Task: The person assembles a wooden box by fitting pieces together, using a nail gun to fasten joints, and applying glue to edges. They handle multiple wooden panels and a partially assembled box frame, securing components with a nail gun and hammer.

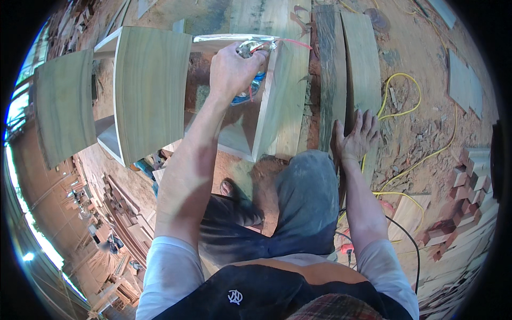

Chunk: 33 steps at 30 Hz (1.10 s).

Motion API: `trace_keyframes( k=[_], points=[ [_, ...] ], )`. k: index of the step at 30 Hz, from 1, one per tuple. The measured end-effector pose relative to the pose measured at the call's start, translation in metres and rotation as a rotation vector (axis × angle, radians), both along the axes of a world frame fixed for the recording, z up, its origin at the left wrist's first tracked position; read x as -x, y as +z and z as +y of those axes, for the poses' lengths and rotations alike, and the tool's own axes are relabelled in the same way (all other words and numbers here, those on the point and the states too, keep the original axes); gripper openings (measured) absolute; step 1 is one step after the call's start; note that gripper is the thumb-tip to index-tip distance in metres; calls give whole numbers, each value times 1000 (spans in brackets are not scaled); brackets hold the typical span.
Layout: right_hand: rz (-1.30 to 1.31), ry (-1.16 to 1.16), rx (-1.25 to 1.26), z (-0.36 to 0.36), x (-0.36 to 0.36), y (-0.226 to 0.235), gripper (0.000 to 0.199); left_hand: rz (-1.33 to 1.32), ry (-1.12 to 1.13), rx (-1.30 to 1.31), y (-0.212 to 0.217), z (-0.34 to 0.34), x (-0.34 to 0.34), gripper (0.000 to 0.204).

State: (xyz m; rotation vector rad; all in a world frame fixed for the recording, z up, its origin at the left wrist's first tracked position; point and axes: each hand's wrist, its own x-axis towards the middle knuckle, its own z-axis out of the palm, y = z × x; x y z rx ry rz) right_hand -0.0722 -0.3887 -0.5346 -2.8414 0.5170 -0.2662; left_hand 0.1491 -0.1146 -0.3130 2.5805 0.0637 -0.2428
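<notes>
My left hand (232, 69) is closed around a crumpled clear plastic bag (255, 80) with blue and red bits in it, held at the top edge of a pale wooden frame piece (274, 96). My right hand (356, 136) lies flat, fingers spread, on a stack of long planks (349, 69) lying on the ground. The wooden frame (152, 90) is an open box-like piece with upright boards; its inside is partly hidden by my left arm. My bent knee (309, 197) and bare foot (229, 189) show below it.
A yellow cord (405, 101) loops over the dirt floor to the right. Short wood blocks (469, 181) are stacked at the far right. Piles of cut timber (122, 213) lie at the lower left. A black cable (405, 234) runs by my right arm.
</notes>
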Motion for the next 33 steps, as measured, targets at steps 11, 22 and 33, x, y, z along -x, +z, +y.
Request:
trace_keyframes(
  k=[11, 22, 33],
  points=[
    [-21, -2, 21, 1, -1, 0, 81, 121, -96, -219, 18, 10, 16, 43],
    [-51, 11, 24, 0, 0, -3, 78, 184, -115, -226, 38, 10, 63, 37],
    [-40, 15, 45, 0, 1, -5, 77, 223, -212, -472, 52, 14, 103, 31]
  ],
)
